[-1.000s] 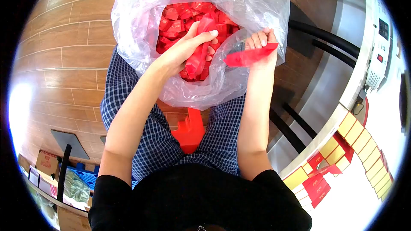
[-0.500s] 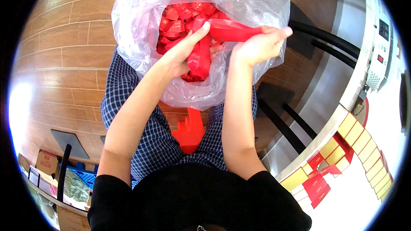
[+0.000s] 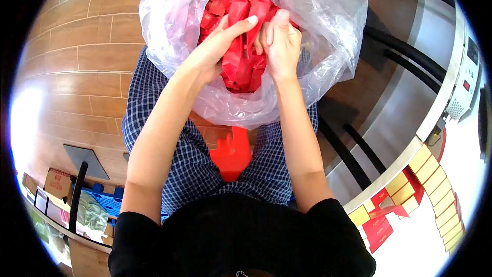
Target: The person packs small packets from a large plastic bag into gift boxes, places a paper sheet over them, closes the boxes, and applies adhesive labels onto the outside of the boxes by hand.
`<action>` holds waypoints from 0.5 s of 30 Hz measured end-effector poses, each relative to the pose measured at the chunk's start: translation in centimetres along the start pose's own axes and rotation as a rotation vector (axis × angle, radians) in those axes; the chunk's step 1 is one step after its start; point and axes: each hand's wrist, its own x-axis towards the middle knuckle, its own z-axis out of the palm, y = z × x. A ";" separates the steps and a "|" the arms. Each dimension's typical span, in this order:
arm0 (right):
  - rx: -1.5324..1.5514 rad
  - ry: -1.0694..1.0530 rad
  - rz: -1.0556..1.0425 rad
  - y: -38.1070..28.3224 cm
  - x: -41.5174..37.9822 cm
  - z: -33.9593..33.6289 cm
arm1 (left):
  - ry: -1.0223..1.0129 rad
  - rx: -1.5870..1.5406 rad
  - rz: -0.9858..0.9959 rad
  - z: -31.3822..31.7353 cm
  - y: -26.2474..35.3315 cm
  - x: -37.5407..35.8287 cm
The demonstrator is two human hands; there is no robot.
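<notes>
The right hand has come back in from the right, beside the left hand, over the open plastic bag.
The left grip is closed on a folded red strip, thumb across its upper part; the right grip's fingers are curled at the strip's right side, but whether they pinch it I cannot tell. The strip lies lengthwise above small red packets inside the translucent bag's mouth. Nearer the body, a red object shows between the legs in checked trousers. To the right, yellow-faced boxes line the white table, near a white machine.
</notes>
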 end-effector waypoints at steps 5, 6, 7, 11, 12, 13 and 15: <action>0.072 0.074 0.322 6.5 1.1 -1.8 | 0.255 0.136 0.339 -0.6 0.4 0.8; -0.386 0.016 0.133 11.1 0.4 -2.7 | 0.280 0.118 0.348 -1.0 0.5 0.9; -0.835 -0.044 -0.069 15.3 -0.7 -3.4 | 0.306 0.103 0.359 -1.3 0.6 0.9; -1.329 -0.450 -0.090 20.5 -5.8 -3.2 | 0.293 0.032 0.278 -1.4 0.5 1.0; -1.421 -0.629 -0.041 21.2 -6.3 -3.2 | 0.288 0.027 0.257 -1.3 0.8 0.9; -1.420 -0.631 -0.044 22.1 -6.7 -3.4 | 0.290 0.027 0.259 -1.3 0.9 0.8; -1.507 -0.691 -0.010 22.5 -6.4 -3.2 | 0.250 -0.001 0.242 -1.1 1.2 0.9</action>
